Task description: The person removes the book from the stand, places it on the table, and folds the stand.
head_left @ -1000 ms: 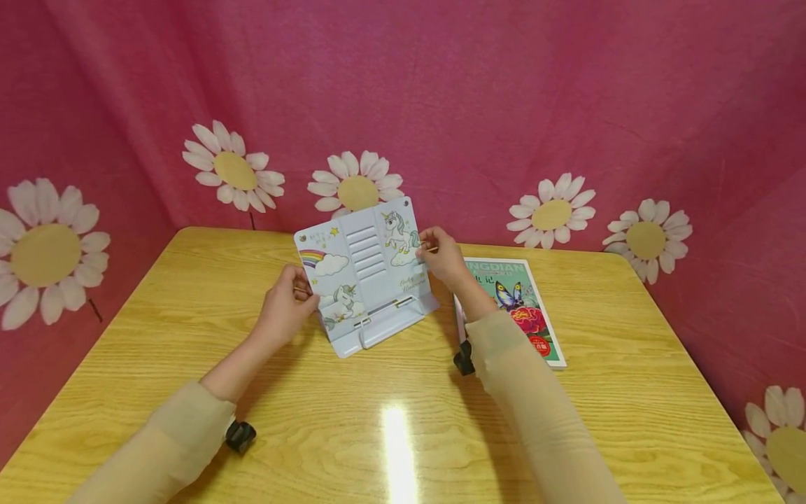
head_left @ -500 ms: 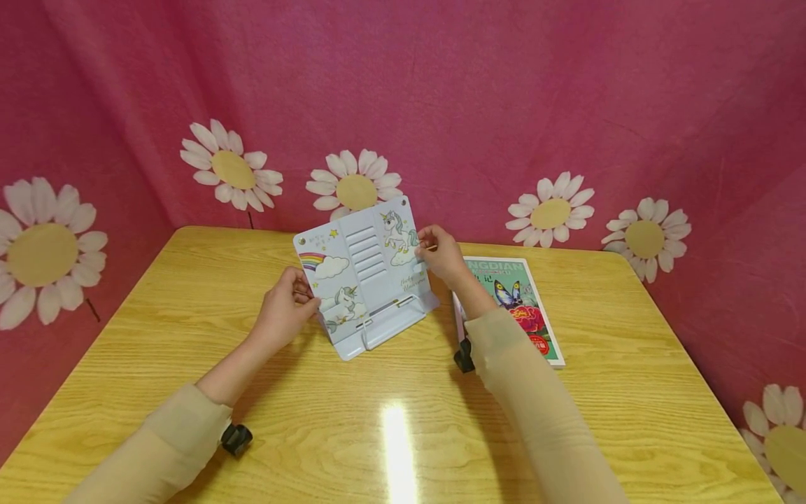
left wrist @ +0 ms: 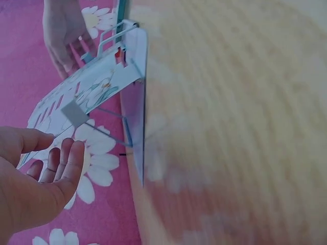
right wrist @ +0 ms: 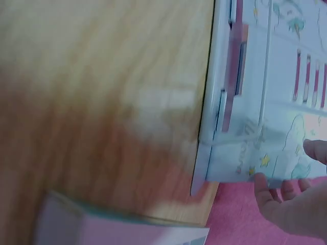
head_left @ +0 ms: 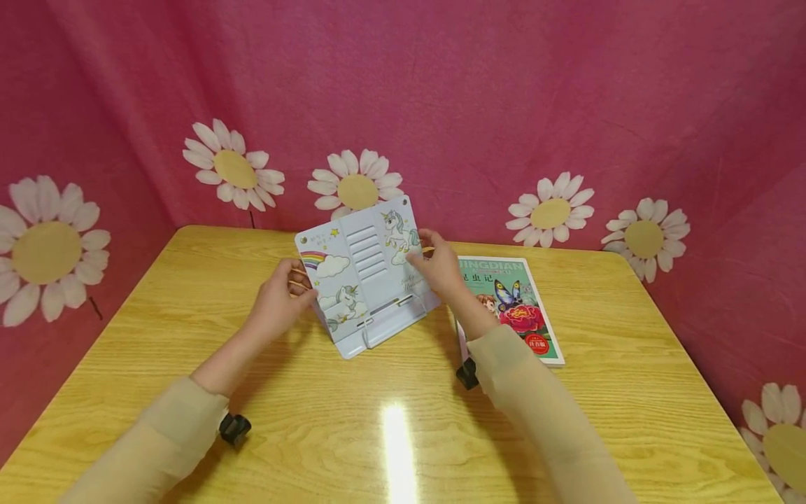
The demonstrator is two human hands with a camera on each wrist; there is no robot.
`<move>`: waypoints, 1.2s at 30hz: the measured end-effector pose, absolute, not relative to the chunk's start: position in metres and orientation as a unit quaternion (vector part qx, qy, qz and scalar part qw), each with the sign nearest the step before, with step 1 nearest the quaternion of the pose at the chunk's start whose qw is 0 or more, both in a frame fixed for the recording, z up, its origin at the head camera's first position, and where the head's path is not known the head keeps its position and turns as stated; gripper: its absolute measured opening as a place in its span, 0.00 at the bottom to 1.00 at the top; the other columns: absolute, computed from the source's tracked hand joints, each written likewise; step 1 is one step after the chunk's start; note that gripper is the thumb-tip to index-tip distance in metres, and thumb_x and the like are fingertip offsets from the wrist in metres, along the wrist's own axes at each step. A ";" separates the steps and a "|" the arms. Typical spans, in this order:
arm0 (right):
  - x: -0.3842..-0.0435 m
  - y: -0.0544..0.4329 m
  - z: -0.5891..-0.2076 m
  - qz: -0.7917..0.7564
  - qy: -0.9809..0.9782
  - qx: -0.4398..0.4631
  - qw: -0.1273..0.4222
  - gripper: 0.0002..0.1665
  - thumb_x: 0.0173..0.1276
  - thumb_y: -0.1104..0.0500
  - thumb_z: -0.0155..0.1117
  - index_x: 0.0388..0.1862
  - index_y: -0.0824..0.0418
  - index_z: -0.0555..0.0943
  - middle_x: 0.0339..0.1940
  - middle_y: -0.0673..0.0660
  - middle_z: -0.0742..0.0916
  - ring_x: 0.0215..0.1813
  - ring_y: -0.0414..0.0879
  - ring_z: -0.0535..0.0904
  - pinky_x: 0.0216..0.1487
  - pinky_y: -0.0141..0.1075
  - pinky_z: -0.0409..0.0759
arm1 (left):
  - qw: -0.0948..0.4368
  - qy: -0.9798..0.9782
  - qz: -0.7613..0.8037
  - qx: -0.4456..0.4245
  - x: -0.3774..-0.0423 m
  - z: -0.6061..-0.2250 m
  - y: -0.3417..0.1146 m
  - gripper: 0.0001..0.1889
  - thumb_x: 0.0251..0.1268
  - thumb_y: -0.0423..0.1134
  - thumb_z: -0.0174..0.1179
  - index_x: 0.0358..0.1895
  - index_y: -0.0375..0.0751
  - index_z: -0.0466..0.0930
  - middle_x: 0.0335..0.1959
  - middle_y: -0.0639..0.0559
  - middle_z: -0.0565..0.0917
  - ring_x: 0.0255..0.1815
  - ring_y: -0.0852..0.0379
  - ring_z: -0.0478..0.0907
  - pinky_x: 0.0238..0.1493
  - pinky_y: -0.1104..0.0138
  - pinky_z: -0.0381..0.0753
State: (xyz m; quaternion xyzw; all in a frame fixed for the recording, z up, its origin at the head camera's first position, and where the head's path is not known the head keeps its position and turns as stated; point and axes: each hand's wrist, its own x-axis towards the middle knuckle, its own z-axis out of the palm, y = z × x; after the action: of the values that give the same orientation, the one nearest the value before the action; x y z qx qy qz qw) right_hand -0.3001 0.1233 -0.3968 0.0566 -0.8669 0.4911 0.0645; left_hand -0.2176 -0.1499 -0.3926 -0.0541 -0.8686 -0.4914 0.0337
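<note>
A white book stand (head_left: 371, 290) printed with unicorns, a rainbow and clouds stands tilted back on the table, with slots down its middle and a wire page holder (head_left: 366, 332) at its lower ledge. At its left edge is my left hand (head_left: 277, 299); its fingers are loosely bent and apart from the thumb in the left wrist view. A small grey tab (left wrist: 75, 113) sticks out at that side, with wire support behind. Across the stand's right edge lies my right hand (head_left: 443, 269), thumb over the front face and fingers spread near the edge in the right wrist view (right wrist: 294, 209).
A green-covered book (head_left: 522, 297) with a butterfly and a red flower lies right of the stand, partly under my right forearm. The wooden table (head_left: 327, 434) meets a pink flowered cloth (head_left: 453, 105) at the back and sides.
My right thumb has shifted onto the stand's front and the fingers have loosened. My left fingers have moved slightly up and spread a little. The stand has stayed nearly in place.
</note>
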 end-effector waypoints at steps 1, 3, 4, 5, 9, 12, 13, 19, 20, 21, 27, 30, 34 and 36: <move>-0.298 0.122 -0.397 0.489 -0.868 0.062 0.067 0.32 0.61 0.62 0.66 0.65 0.63 0.69 0.54 0.63 0.79 0.50 0.56 0.76 0.52 0.43 0.77 | 0.034 -0.865 -0.497 -0.054 -0.218 -0.391 -0.151 0.20 0.60 0.28 0.59 0.54 0.31 0.63 0.41 0.37 0.76 0.39 0.46 0.79 0.34 0.69 0.81; -0.293 0.120 -0.396 0.478 -0.872 0.070 0.072 0.36 0.60 0.62 0.67 0.66 0.63 0.67 0.57 0.66 0.77 0.53 0.57 0.76 0.56 0.45 0.76 | 0.035 -0.861 -0.504 -0.052 -0.219 -0.386 -0.152 0.22 0.61 0.28 0.58 0.56 0.31 0.62 0.42 0.37 0.76 0.39 0.47 0.79 0.35 0.66 0.83; -0.290 0.119 -0.396 0.472 -0.875 0.072 0.074 0.37 0.59 0.62 0.67 0.67 0.63 0.66 0.58 0.66 0.76 0.55 0.58 0.76 0.57 0.45 0.76 | 0.035 -0.858 -0.509 -0.051 -0.220 -0.384 -0.152 0.23 0.61 0.28 0.58 0.58 0.32 0.62 0.42 0.38 0.76 0.39 0.46 0.79 0.35 0.66 0.83; -0.288 0.118 -0.396 0.470 -0.876 0.071 0.076 0.38 0.59 0.62 0.67 0.67 0.63 0.66 0.59 0.67 0.75 0.56 0.58 0.75 0.58 0.46 0.75 | 0.035 -0.856 -0.513 -0.050 -0.221 -0.382 -0.153 0.24 0.61 0.28 0.58 0.59 0.33 0.61 0.42 0.38 0.75 0.40 0.46 0.79 0.35 0.65 0.84; -0.278 0.114 -0.394 0.459 -0.882 0.063 0.081 0.40 0.58 0.60 0.68 0.69 0.63 0.64 0.63 0.66 0.72 0.61 0.59 0.71 0.62 0.48 0.71 | 0.039 -0.847 -0.527 -0.050 -0.223 -0.374 -0.155 0.25 0.63 0.28 0.56 0.62 0.34 0.59 0.43 0.38 0.74 0.42 0.43 0.79 0.34 0.70 0.83; -0.270 0.110 -0.392 0.455 -0.883 0.068 0.090 0.43 0.57 0.61 0.69 0.70 0.67 0.62 0.64 0.69 0.71 0.65 0.60 0.66 0.67 0.49 0.65 | 0.054 -0.842 -0.534 -0.055 -0.225 -0.370 -0.156 0.25 0.64 0.28 0.56 0.63 0.36 0.59 0.43 0.37 0.74 0.43 0.41 0.80 0.33 0.73 0.82; -0.267 0.109 -0.392 0.454 -0.883 0.072 0.093 0.44 0.57 0.61 0.69 0.70 0.68 0.62 0.65 0.69 0.71 0.67 0.60 0.64 0.69 0.49 0.62 | 0.059 -0.840 -0.536 -0.058 -0.226 -0.369 -0.156 0.26 0.64 0.27 0.56 0.64 0.37 0.60 0.43 0.37 0.75 0.42 0.42 0.80 0.32 0.74 0.82; -0.249 0.099 -0.386 0.456 -0.880 0.097 0.088 0.46 0.55 0.61 0.70 0.70 0.70 0.61 0.66 0.72 0.69 0.69 0.63 0.62 0.71 0.51 0.59 | 0.081 -0.834 -0.541 -0.076 -0.233 -0.366 -0.157 0.27 0.64 0.28 0.56 0.66 0.42 0.62 0.44 0.38 0.75 0.41 0.46 0.79 0.35 0.66 0.85; -0.247 0.098 -0.386 0.457 -0.880 0.100 0.082 0.46 0.56 0.60 0.70 0.70 0.69 0.61 0.67 0.71 0.68 0.69 0.63 0.61 0.71 0.51 0.59 | 0.083 -0.832 -0.543 -0.080 -0.234 -0.366 -0.157 0.27 0.64 0.28 0.56 0.66 0.43 0.62 0.45 0.37 0.75 0.41 0.46 0.79 0.36 0.63 0.85; -0.245 0.096 -0.387 0.456 -0.881 0.103 0.075 0.46 0.56 0.60 0.70 0.70 0.68 0.61 0.67 0.70 0.68 0.70 0.62 0.61 0.71 0.51 0.58 | 0.085 -0.831 -0.544 -0.084 -0.235 -0.366 -0.157 0.27 0.64 0.28 0.56 0.66 0.43 0.62 0.45 0.37 0.76 0.40 0.45 0.79 0.37 0.60 0.85; -0.241 0.090 -0.392 0.451 -0.883 0.111 0.069 0.46 0.56 0.59 0.70 0.71 0.65 0.61 0.70 0.64 0.67 0.71 0.61 0.59 0.72 0.50 0.56 | 0.091 -0.825 -0.549 -0.095 -0.236 -0.367 -0.155 0.28 0.65 0.26 0.55 0.67 0.46 0.63 0.46 0.36 0.76 0.39 0.46 0.78 0.37 0.57 0.85; -0.242 0.089 -0.395 0.451 -0.884 0.102 0.068 0.46 0.55 0.59 0.71 0.71 0.64 0.61 0.71 0.63 0.67 0.71 0.61 0.58 0.73 0.50 0.54 | 0.093 -0.823 -0.551 -0.098 -0.237 -0.367 -0.155 0.28 0.65 0.26 0.54 0.67 0.46 0.63 0.45 0.35 0.76 0.38 0.46 0.78 0.36 0.57 0.85; -0.243 0.088 -0.397 0.449 -0.887 0.089 0.054 0.47 0.56 0.58 0.71 0.72 0.63 0.60 0.72 0.62 0.65 0.72 0.61 0.55 0.73 0.50 0.52 | 0.092 -0.823 -0.552 -0.098 -0.236 -0.367 -0.155 0.28 0.65 0.26 0.55 0.67 0.46 0.64 0.45 0.35 0.76 0.39 0.46 0.78 0.36 0.58 0.85; -0.244 0.087 -0.397 0.449 -0.888 0.085 0.048 0.47 0.57 0.58 0.71 0.72 0.62 0.60 0.72 0.62 0.65 0.73 0.62 0.54 0.73 0.50 0.52 | 0.090 -0.824 -0.551 -0.095 -0.236 -0.367 -0.154 0.28 0.65 0.26 0.54 0.67 0.46 0.64 0.46 0.35 0.76 0.39 0.46 0.78 0.37 0.59 0.85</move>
State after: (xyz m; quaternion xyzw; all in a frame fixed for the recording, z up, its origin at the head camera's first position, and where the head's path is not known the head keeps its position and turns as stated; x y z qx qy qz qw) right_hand -0.2436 0.0870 -0.3974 0.0854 -0.8882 0.4489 0.0475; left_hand -0.2361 -0.1545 -0.3672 -0.0953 -0.8239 -0.5513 0.0904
